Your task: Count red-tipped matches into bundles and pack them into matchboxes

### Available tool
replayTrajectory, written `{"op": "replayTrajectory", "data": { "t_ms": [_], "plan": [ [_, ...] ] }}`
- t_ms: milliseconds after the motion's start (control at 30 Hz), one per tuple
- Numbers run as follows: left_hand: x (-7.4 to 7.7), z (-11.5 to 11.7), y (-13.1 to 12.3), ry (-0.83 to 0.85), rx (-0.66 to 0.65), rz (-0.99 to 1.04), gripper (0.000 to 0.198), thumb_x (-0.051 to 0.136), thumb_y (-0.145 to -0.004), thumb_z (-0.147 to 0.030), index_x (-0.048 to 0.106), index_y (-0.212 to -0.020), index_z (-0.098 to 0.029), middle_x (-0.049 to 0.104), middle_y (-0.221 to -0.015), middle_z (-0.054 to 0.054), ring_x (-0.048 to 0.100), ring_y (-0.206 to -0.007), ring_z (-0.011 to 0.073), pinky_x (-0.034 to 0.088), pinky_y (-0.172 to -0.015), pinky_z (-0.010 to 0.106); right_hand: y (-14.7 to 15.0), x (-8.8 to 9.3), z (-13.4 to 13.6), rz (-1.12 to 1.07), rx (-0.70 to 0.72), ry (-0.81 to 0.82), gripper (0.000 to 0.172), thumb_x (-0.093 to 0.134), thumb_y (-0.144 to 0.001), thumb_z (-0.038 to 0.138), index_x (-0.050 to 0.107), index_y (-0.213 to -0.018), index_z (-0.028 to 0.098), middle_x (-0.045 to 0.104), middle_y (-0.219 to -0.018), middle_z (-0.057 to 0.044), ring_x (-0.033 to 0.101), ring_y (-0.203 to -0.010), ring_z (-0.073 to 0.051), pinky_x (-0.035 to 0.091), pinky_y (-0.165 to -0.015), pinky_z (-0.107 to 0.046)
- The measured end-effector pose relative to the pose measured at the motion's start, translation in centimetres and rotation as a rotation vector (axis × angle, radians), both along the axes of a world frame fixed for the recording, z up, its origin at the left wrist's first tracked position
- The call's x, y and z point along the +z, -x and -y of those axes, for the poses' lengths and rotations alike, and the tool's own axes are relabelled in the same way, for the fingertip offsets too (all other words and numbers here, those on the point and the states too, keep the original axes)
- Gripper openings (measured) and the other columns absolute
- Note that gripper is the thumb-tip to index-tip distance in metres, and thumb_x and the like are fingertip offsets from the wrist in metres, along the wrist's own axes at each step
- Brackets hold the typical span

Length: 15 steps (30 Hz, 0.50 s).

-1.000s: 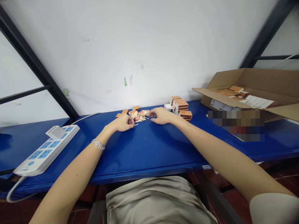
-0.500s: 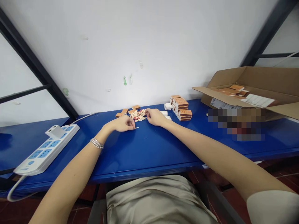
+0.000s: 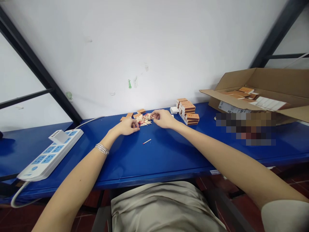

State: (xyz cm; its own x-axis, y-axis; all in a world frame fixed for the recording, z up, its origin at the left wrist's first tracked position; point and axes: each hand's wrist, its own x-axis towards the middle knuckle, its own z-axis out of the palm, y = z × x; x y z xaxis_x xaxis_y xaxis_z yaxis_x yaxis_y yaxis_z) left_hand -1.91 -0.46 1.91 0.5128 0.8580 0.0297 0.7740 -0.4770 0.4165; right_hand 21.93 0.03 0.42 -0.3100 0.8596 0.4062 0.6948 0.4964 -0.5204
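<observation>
A loose pile of matches (image 3: 144, 120), pale sticks with red heads, lies on the blue table between my hands. My left hand (image 3: 127, 126) is at the pile's left front edge, fingers curled in toward the thumb; whatever they hold is hidden. On the pile's right side, my right hand (image 3: 164, 119) has its fingertips bent together in a pinch, too small to show what is in them. A single match (image 3: 146, 141) rests by itself on the table, nearer to me than the pile. Several brown matchboxes (image 3: 141, 111) lie behind and left of the pile.
Stacked matchboxes (image 3: 187, 109) stand to the right, with white inner trays (image 3: 174, 110) beside them. Farther right is an open cardboard box (image 3: 231, 99) containing more matchboxes. A white power strip (image 3: 51, 154) lies at left. The wall (image 3: 149, 48) rises behind the table.
The single match beside my left fingertips is now lying apart on the table, closer to me. My right hand has lifted slightly and shifted right; my left hand stays by the pile.
</observation>
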Motion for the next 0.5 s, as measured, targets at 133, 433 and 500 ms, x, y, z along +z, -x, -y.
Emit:
{"op": "replayTrajectory", "data": {
  "t_ms": [133,433,500],
  "plan": [
    [-0.1,-0.1,0.0,-0.021,-0.002,-0.029,0.019,0.065,-0.075,-0.036,0.069,-0.083,-0.019,0.069,-0.072,0.002,0.062,-0.066,0.0161,0.046,-0.062,0.028,0.8,0.5,1.4,-0.262,0.231,0.261,0.013,0.061,-0.071,0.009,0.066,-0.081,0.015,0.071,-0.075,-0.002,0.065,-0.070,-0.014,0.049,-0.066,-0.024],
    [-0.1,0.0,-0.1,-0.059,0.005,-0.059,0.015,0.064,-0.076,-0.031,0.069,-0.082,-0.018,0.067,-0.071,0.001,0.062,-0.066,0.0147,0.045,-0.062,0.027,1.6,-0.4,2.3,-0.075,0.630,0.556,0.025,0.080,-0.064,0.034,0.070,-0.076,0.015,0.070,-0.068,-0.001,0.061,-0.063,-0.012,0.043,-0.059,-0.022],
    [-0.1,0.1,-0.2,-0.056,0.008,-0.059,0.017,0.064,-0.077,-0.033,0.068,-0.081,-0.017,0.067,-0.073,0.002,0.062,-0.067,0.0147,0.045,-0.062,0.027,1.3,-0.2,2.0,0.008,0.618,0.548,0.030,0.083,-0.061,0.037,0.072,-0.078,0.015,0.069,-0.067,-0.001,0.060,-0.063,-0.012,0.043,-0.059,-0.022]
  ]
}}
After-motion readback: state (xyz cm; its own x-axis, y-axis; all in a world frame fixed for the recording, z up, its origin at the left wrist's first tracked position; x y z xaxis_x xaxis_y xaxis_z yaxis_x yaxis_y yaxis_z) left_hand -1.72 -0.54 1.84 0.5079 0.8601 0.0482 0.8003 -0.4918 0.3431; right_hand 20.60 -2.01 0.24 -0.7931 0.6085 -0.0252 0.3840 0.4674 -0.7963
